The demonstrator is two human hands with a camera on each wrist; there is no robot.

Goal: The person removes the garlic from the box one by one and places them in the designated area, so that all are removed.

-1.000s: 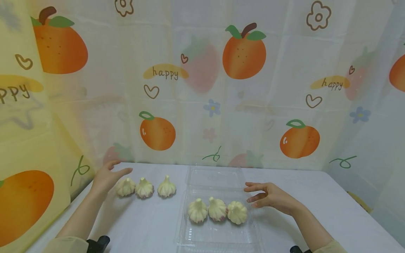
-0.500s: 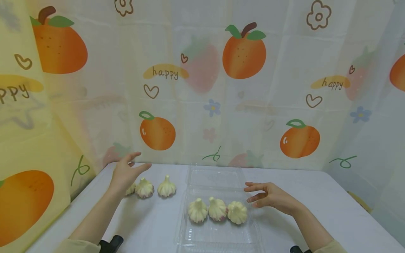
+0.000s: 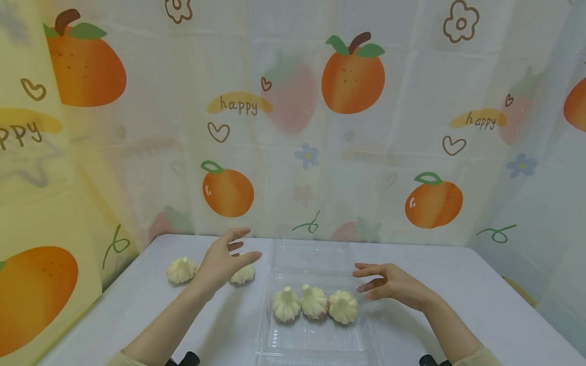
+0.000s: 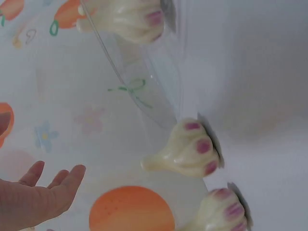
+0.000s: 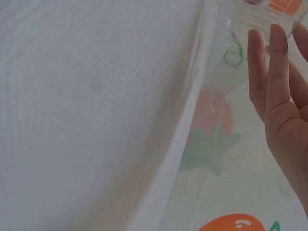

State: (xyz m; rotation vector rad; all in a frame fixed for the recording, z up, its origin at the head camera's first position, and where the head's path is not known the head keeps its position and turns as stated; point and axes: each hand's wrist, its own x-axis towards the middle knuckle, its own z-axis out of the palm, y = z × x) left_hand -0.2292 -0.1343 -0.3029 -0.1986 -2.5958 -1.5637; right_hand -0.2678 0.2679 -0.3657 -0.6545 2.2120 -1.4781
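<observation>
My left hand (image 3: pixel 217 264) is raised over the row of garlic bulbs on the table, fingers extended and thumb apart, holding nothing. The leftmost bulb (image 3: pixel 181 270) shows beside the wrist. A right-hand bulb (image 3: pixel 243 275) is partly covered by the thumb, and the hand hides the one between them. In the left wrist view a garlic bulb (image 4: pixel 187 150) with purple patches stands near the fingers (image 4: pixel 70 187). Three bulbs (image 3: pixel 314 302) sit side by side in a clear plastic box (image 3: pixel 316 343). At that box's right side, my right hand (image 3: pixel 396 287) has loosely bent fingers around nothing.
The box's clear lid (image 3: pixel 311 256) lies folded back toward the rear. A white cloth covers the table (image 3: pixel 435 335). Behind it hangs a fruit-printed curtain (image 3: pixel 284 168), with a yellowish curtain (image 3: pixel 36 203) along the left side.
My left hand has moved rightward from beside the leftmost garlic bulb to above the right end of the row. The right hand and the bulbs have stayed put.
</observation>
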